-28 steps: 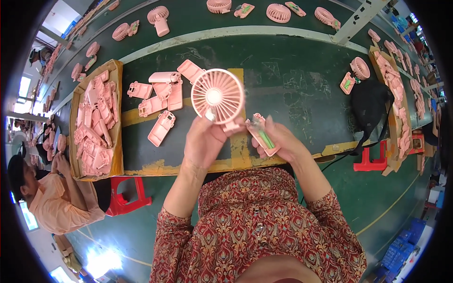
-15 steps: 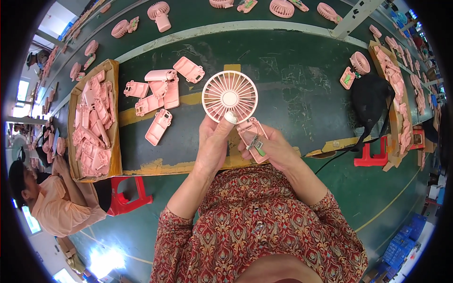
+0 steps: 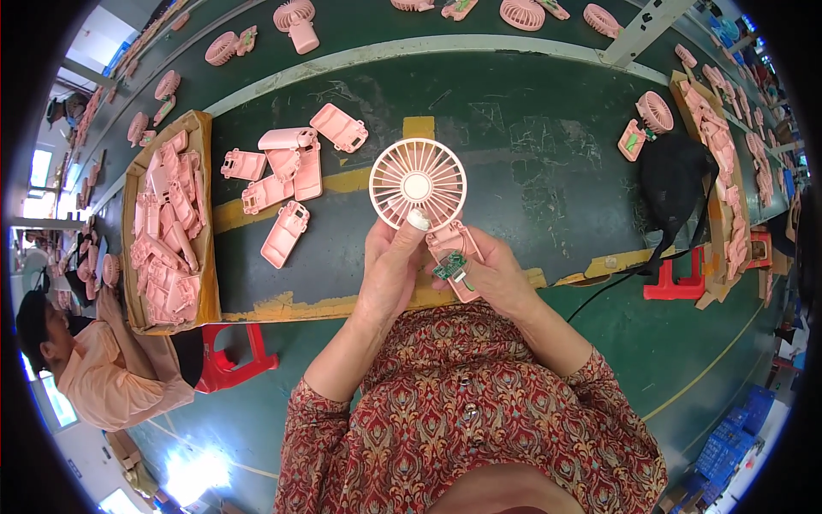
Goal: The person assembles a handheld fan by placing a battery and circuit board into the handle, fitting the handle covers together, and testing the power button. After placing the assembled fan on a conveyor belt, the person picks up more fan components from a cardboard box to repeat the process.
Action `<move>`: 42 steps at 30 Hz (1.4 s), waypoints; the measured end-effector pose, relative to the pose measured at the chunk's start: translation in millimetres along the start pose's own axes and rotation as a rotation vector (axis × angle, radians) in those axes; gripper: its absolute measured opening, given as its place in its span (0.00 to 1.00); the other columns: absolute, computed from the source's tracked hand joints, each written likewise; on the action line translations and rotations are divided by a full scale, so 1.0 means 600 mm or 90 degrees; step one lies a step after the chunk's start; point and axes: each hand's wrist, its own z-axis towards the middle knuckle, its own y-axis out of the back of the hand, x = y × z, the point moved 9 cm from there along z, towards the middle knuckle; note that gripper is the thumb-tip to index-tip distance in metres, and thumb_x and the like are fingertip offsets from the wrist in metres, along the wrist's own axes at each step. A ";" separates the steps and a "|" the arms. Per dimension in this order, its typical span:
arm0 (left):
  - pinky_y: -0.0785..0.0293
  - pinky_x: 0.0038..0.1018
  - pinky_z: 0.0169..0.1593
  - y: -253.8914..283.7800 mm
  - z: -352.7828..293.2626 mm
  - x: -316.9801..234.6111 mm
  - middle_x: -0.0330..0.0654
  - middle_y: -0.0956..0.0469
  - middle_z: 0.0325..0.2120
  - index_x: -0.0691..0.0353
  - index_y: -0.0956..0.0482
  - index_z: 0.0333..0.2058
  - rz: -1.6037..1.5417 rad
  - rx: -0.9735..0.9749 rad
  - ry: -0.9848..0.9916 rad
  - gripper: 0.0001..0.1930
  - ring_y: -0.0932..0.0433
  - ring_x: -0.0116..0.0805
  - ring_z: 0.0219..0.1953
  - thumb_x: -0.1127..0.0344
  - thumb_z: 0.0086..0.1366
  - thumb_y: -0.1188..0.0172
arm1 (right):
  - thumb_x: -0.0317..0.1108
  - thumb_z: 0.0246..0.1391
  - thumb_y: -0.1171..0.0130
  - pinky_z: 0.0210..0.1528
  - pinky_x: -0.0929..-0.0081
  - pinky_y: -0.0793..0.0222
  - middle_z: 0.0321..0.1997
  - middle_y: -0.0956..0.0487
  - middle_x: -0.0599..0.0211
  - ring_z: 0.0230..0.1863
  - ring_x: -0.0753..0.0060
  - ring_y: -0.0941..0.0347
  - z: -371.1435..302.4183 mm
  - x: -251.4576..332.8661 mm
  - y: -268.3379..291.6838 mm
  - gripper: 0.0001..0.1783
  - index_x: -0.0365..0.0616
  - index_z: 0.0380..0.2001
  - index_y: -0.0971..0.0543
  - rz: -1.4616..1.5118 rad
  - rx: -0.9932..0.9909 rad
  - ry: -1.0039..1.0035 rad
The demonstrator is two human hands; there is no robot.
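Observation:
A pink handheld fan [image 3: 418,186] is held up over the table's near edge, its round grille away from me and its opened handle toward me. My left hand [image 3: 392,265] grips it where the head meets the handle, the white-wrapped thumb lying against the grille's lower rim. Closed about the right side of the handle is my right hand [image 3: 495,272], its thumb near a small green circuit board [image 3: 450,265] that sticks out of the handle shell. Fingers behind the handle are partly hidden. Several loose pink handle shells [image 3: 285,234] lie to the left.
A cardboard box [image 3: 208,257] full of pink shells stands at the left, beside a seated person [image 3: 111,360]. A black bag [image 3: 674,184] and another fan [image 3: 654,113] lie at the right. More fans rest on the far belt [image 3: 360,26]. Red stools [image 3: 676,283] stand below.
The circuit board at the handle has turned, now showing its green face. The fan has dropped slightly toward me. Fans on the far belt have shifted a little to the right.

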 end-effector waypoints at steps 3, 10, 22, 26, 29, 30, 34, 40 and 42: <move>0.28 0.35 0.51 0.003 0.001 0.008 0.52 0.28 0.48 0.70 0.37 0.54 -0.012 0.008 0.019 0.25 0.26 0.40 0.50 0.56 0.66 0.50 | 0.33 0.60 0.52 0.34 0.79 0.26 0.38 0.23 0.64 0.32 0.75 0.24 0.000 0.002 -0.001 0.13 0.38 0.46 0.30 -0.003 0.003 -0.008; 0.28 0.33 0.51 0.001 0.000 0.004 0.52 0.27 0.47 0.69 0.37 0.54 0.010 -0.002 0.006 0.25 0.26 0.38 0.49 0.54 0.66 0.50 | 0.33 0.59 0.52 0.28 0.80 0.26 0.33 0.23 0.64 0.29 0.77 0.24 0.003 0.031 0.001 0.11 0.37 0.40 0.28 -0.117 -0.052 0.007; 0.25 0.33 0.37 -0.069 -0.029 -0.085 0.47 0.22 0.32 0.65 0.23 0.38 0.716 0.029 -0.390 0.14 0.22 0.44 0.34 0.76 0.50 0.37 | 0.34 0.60 0.52 0.27 0.78 0.24 0.29 0.23 0.62 0.28 0.74 0.23 0.026 -0.022 0.055 0.12 0.34 0.40 0.29 -0.023 -0.153 -0.126; 0.25 0.34 0.35 -0.056 -0.013 -0.057 0.49 0.23 0.33 0.65 0.24 0.40 0.747 0.058 -0.321 0.14 0.22 0.48 0.33 0.74 0.51 0.39 | 0.33 0.60 0.53 0.26 0.79 0.24 0.31 0.23 0.62 0.28 0.74 0.23 0.027 -0.019 0.055 0.13 0.33 0.41 0.30 -0.050 -0.151 -0.129; 0.25 0.35 0.34 -0.053 -0.011 -0.051 0.50 0.23 0.32 0.65 0.24 0.40 0.771 0.067 -0.298 0.14 0.22 0.49 0.33 0.75 0.52 0.40 | 0.33 0.60 0.54 0.27 0.79 0.24 0.32 0.23 0.63 0.29 0.74 0.23 0.030 -0.026 0.055 0.13 0.33 0.41 0.30 -0.043 -0.147 -0.133; 0.25 0.33 0.34 -0.055 -0.010 -0.049 0.50 0.23 0.32 0.67 0.24 0.40 0.791 0.073 -0.287 0.14 0.22 0.46 0.32 0.76 0.53 0.40 | 0.33 0.61 0.55 0.27 0.79 0.24 0.33 0.23 0.62 0.29 0.74 0.23 0.031 -0.026 0.055 0.13 0.34 0.42 0.30 -0.016 -0.149 -0.121; 0.27 0.31 0.33 -0.050 -0.012 -0.050 0.51 0.23 0.29 0.69 0.23 0.38 0.808 0.054 -0.280 0.10 0.22 0.43 0.28 0.75 0.55 0.41 | 0.33 0.62 0.56 0.31 0.79 0.24 0.36 0.23 0.62 0.31 0.73 0.23 0.027 -0.034 0.060 0.13 0.35 0.43 0.30 -0.027 -0.101 -0.151; 0.28 0.31 0.30 -0.029 -0.007 -0.045 0.50 0.24 0.25 0.68 0.22 0.33 0.809 0.044 -0.268 0.06 0.23 0.44 0.26 0.74 0.56 0.41 | 0.44 0.63 0.57 0.38 0.76 0.24 0.41 0.24 0.60 0.37 0.70 0.23 0.015 -0.022 0.056 0.21 0.36 0.46 0.30 0.186 -0.085 -0.149; 0.29 0.31 0.30 -0.028 -0.006 -0.048 0.49 0.24 0.25 0.68 0.23 0.32 0.818 0.037 -0.267 0.05 0.24 0.45 0.26 0.74 0.56 0.41 | 0.49 0.63 0.58 0.39 0.74 0.24 0.41 0.24 0.59 0.38 0.68 0.23 0.015 -0.024 0.058 0.25 0.35 0.47 0.31 0.178 -0.093 -0.161</move>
